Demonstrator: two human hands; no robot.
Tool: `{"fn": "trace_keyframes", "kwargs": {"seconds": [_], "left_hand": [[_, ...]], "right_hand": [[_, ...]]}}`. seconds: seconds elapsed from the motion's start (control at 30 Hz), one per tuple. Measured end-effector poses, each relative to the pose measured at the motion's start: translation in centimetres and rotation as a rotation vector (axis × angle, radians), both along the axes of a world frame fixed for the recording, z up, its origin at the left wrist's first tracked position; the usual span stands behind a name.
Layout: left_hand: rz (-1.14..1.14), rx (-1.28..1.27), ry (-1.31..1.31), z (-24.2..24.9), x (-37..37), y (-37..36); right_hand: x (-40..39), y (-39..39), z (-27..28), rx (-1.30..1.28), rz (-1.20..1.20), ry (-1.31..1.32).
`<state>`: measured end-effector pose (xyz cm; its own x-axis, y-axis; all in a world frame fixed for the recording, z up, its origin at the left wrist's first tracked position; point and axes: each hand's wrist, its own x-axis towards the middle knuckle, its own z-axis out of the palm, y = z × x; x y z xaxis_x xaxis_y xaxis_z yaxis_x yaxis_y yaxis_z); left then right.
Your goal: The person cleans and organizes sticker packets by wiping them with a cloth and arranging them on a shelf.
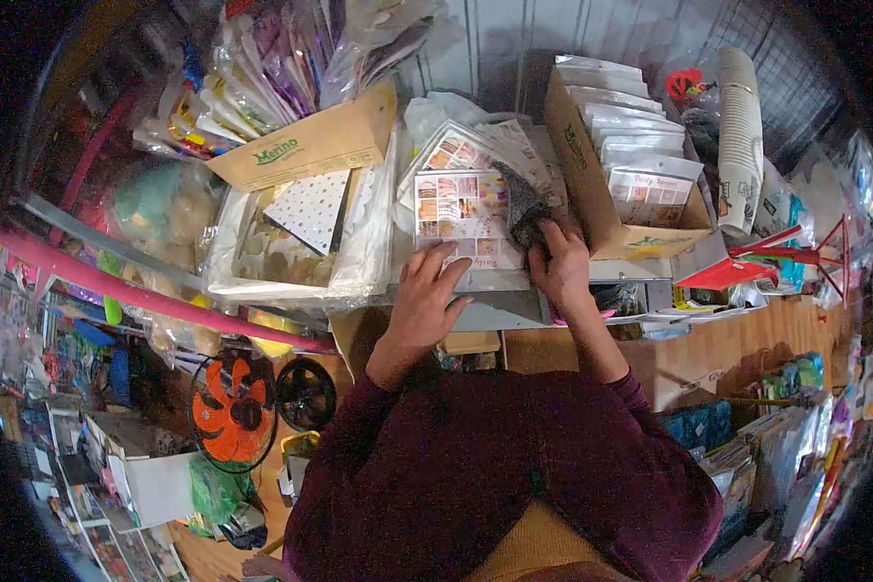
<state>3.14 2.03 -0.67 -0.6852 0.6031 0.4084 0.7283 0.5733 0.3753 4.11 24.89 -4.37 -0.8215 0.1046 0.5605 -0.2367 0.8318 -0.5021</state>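
Note:
A stack of printed packets [461, 206] with small pink and brown pictures lies flat in front of me. My left hand [435, 289] rests on the lower left edge of the top packet, its fingers spread and holding nothing. A dark grey cloth [526, 206] lies bunched over the right side of the stack. My right hand [560, 262] has its fingers closed on the cloth's lower end. More printed packets fan out behind the top one.
Right of the stack, a cardboard box [577, 160] holds a row of similar packets. To the left are an open white box [359, 276] and a cardboard flap [301, 145]. Stacked paper cups [737, 145] stand far right, near a red metal stand [829, 254].

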Motion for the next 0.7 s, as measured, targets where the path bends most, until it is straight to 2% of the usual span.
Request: {"fn": "trace_keyframes", "kwargs": {"seconds": [0.13,0.23,0.3,0.43,0.53,0.63,0.7], "left_hand": [[-0.047,-0.072,0.032,-0.3,-0.7,0.5],[-0.040,-0.064,0.023,-0.4,-0.8,0.9],[-0.022,-0.067,0.031,-0.4,-1.1,0.9],[-0.057,-0.022,0.020,-0.6,-1.6,0.7],[-0.046,-0.016,0.035,-0.8,-2.0,0.7],[-0.004,0.028,-0.012,-1.1,-1.8,0.8],[0.067,0.145,-0.003,-1.2,-1.8,0.7]], "right_hand": [[0.0,0.0,0.0,0.029,-0.004,0.010],[0.3,-0.1,0.3,-0.004,-0.008,-0.077],[0.3,-0.2,0.6,0.095,-0.017,0.010],[0.3,-0.2,0.5,0.101,-0.031,0.052],[0.2,0.1,0.6,-0.040,0.029,-0.013],[0.5,0.3,0.2,-0.122,0.035,0.041],[0.5,0.5,0.2,-0.172,0.057,0.089]]}}
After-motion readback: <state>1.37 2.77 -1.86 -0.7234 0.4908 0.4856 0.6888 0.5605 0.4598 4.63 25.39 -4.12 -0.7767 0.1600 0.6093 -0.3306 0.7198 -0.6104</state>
